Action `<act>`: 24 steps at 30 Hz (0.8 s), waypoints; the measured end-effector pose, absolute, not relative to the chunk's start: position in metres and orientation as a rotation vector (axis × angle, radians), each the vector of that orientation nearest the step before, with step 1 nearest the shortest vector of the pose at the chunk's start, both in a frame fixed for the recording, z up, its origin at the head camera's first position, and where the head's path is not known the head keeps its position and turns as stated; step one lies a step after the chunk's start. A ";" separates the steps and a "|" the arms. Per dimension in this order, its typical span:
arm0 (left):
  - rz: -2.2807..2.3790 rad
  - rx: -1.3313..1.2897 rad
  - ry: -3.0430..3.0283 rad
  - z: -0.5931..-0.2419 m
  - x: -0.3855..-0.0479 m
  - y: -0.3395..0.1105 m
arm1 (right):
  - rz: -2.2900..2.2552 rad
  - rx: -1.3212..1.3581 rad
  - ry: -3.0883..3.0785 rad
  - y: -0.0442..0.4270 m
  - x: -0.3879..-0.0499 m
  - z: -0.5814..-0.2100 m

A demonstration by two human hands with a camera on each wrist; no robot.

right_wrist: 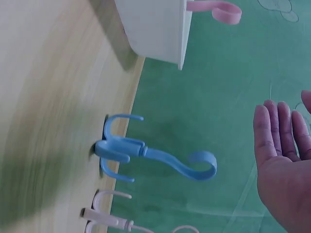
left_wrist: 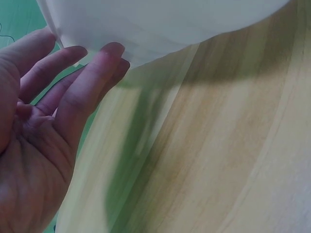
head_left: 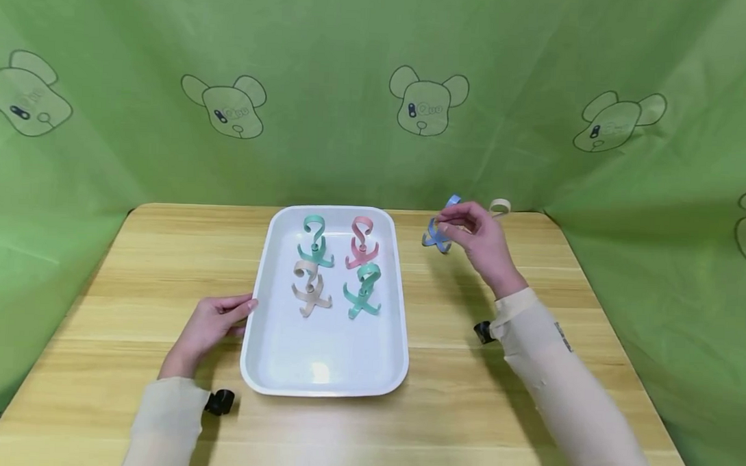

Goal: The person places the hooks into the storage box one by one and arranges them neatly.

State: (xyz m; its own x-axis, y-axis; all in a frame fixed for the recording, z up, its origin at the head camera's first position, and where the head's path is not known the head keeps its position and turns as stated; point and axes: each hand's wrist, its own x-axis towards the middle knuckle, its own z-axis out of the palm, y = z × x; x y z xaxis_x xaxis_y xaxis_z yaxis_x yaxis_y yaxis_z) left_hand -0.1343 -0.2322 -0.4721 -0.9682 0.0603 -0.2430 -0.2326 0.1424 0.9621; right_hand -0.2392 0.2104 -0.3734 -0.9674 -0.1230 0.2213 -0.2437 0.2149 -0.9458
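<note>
My left hand (head_left: pixel 212 323) holds the left side of a white tray (head_left: pixel 324 390); in the left wrist view its fingers (left_wrist: pixel 90 90) lie against the tray's outer wall. Over the table at the right, my right hand (head_left: pixel 480 243) hovers near a blue four-pronged hanging hook (right_wrist: pixel 121 148). In the right wrist view the fingers are straight and apart from this upright hook. Beside it stands a beige hook (right_wrist: pixel 104 218), mostly hidden behind the hand in the head view. Inside the tray stand a pink hook (head_left: pixel 362 253), another beige hook (head_left: pixel 312 296) and two green hooks (head_left: pixel 361 298).
The wooden table (head_left: pixel 316 437) ends at a green cloth wall (head_left: pixel 326 163) printed with animal heads, and the cloth also rises at both sides. A black wrist device (head_left: pixel 220 402) hangs by the left cuff, another (head_left: pixel 484 331) by the right.
</note>
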 end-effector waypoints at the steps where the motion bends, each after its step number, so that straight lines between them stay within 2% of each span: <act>1: 1.918 -0.177 2.190 -0.471 -0.134 -0.232 | 1.879 0.352 -2.364 0.212 -0.240 -0.372; 13: 1.921 -0.177 2.179 -0.469 -0.131 -0.231 | 1.949 0.209 -2.219 0.233 -0.261 -0.378; 24: 1.897 -0.185 2.204 -0.471 -0.132 -0.231 | 1.835 0.082 -2.221 0.235 -0.273 -0.386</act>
State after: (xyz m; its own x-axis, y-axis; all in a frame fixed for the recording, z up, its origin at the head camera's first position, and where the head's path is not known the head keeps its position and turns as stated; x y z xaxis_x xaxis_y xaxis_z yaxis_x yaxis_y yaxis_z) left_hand -0.1322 -0.2314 -0.4713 -0.9662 0.0519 -0.2525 -0.2419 0.1553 0.9578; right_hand -0.2726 0.2346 -0.3858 -0.9650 0.1203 0.2332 -0.2064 0.2010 -0.9576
